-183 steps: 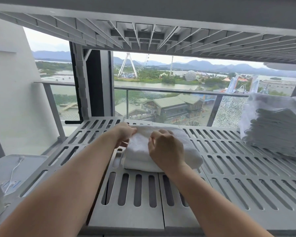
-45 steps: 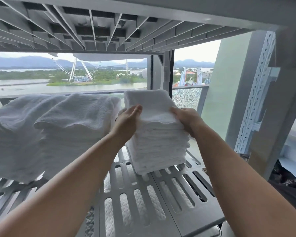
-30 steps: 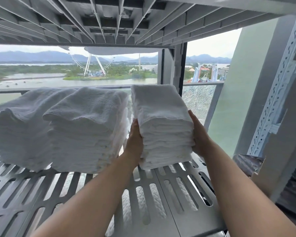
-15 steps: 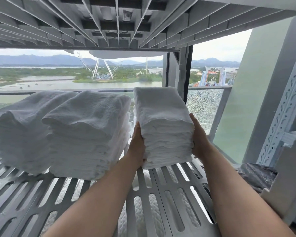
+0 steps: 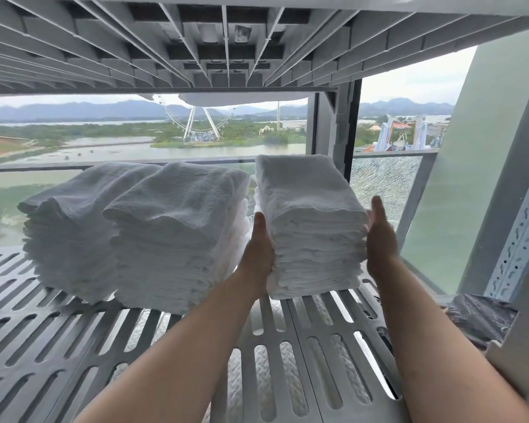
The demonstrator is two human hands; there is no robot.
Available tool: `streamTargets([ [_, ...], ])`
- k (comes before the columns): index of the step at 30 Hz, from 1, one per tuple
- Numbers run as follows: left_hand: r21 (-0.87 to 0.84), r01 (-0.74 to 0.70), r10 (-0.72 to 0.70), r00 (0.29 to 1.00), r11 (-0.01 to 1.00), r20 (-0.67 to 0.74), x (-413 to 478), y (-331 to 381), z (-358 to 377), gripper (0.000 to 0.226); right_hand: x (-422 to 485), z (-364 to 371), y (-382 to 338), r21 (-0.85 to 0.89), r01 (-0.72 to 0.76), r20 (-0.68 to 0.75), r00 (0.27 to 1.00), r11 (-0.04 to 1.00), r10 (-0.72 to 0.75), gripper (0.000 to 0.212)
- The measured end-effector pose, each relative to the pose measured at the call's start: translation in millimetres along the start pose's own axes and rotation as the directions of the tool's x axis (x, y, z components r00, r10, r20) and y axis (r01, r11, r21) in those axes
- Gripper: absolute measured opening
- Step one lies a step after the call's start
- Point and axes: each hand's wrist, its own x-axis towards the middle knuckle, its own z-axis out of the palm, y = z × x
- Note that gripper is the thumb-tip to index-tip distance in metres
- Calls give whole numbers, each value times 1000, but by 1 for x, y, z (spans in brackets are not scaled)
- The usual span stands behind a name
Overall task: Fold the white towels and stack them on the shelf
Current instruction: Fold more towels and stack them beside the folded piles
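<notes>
Three stacks of folded white towels stand on the grey slotted shelf (image 5: pixel 287 355). The right stack (image 5: pixel 312 227) is narrow and tall, with neat edges. My left hand (image 5: pixel 258 248) presses flat against its left side, fingers straight and pointing up. Flat against the right side of the same stack lies my right hand (image 5: pixel 379 236). A wider middle stack (image 5: pixel 177 236) sits just left of my left hand, and a left stack (image 5: pixel 71 236) leans against it.
Another slotted shelf (image 5: pixel 220 41) hangs close overhead. A perforated grey upright post (image 5: pixel 519 227) and a pale wall stand at the right. A dark wrapped bundle (image 5: pixel 480 315) lies at the right, below shelf level. Behind the stacks are a glass railing and window.
A single folded towel lay under my hands earlier; it now tops the right stack. My hands moved from the stack's top down to its two sides and stay there.
</notes>
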Motion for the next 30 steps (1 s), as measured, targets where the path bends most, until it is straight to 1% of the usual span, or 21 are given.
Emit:
streamTargets([
  [1,40,-19,18,1000,999,25,-8,4,-2,62,-1,-2,-4,-83,126,-84,988,989,-133,64],
  [2,102,-41,38,999,994,26,-18,8,-6,55,-3,-3,-8,-181,252,-119,954,951,-276,66],
  [3,161,-65,63,998,985,18,-28,11,-11,48,-6,-3,-12,-287,358,-117,907,888,-403,68],
  [4,208,-97,94,995,973,21,-38,13,-17,41,-9,-2,-16,-383,438,-93,858,813,-505,66],
  [6,286,-193,187,981,939,48,-57,20,-32,31,-18,6,-25,-518,547,-15,762,657,-647,56],
  [8,367,-320,320,945,873,62,-75,33,-46,29,-33,21,-34,-551,637,77,681,538,-728,41],
  [10,465,-459,500,865,758,38,-94,51,-64,30,-51,38,-43,-587,708,184,589,392,-787,31],
  [12,518,-550,645,764,655,-5,-110,66,-90,30,-69,55,-49,-587,773,280,473,241,-836,29],
  [14,587,-583,755,651,562,-77,-118,73,-123,28,-87,74,-52,-537,830,329,368,148,-870,27],
  [15,643,-549,786,603,533,-137,-119,74,-139,26,-95,84,-52,-506,853,347,340,130,-874,26],
  [16,693,-489,799,563,530,-213,-120,74,-154,22,-103,96,-50,-477,870,371,328,124,-869,26],
  [17,718,-418,791,532,556,-302,-121,72,-168,21,-110,108,-48,-456,881,402,327,122,-855,27],
  [18,709,-366,765,517,603,-384,-120,71,-180,23,-117,120,-46,-444,887,436,336,125,-835,28],
  [19,679,-323,721,528,659,-449,-119,67,-191,27,-123,133,-44,-439,888,465,354,136,-812,31],
  [21,630,-223,614,602,744,-511,-115,57,-211,35,-135,157,-42,-441,881,500,399,170,-769,36],
  [22,593,-195,548,669,781,-502,-111,52,-218,39,-141,169,-42,-448,876,513,417,180,-750,38],
  [24,442,-212,410,809,871,-421,-103,42,-227,41,-151,191,-46,-465,867,538,438,179,-720,42],
  [25,375,-212,365,839,902,-405,-101,41,-228,42,-157,201,-49,-477,861,546,447,176,-708,44],
  [28,156,-203,252,850,967,-462,-88,41,-225,50,-171,228,-54,-557,820,572,495,134,-653,47],
  [29,109,-195,224,847,975,-483,-86,40,-222,48,-174,236,-55,-592,798,579,519,114,-629,47],
  [30,94,-199,219,833,975,-508,-82,36,-219,38,-176,242,-54,-621,777,581,543,101,-606,46],
])
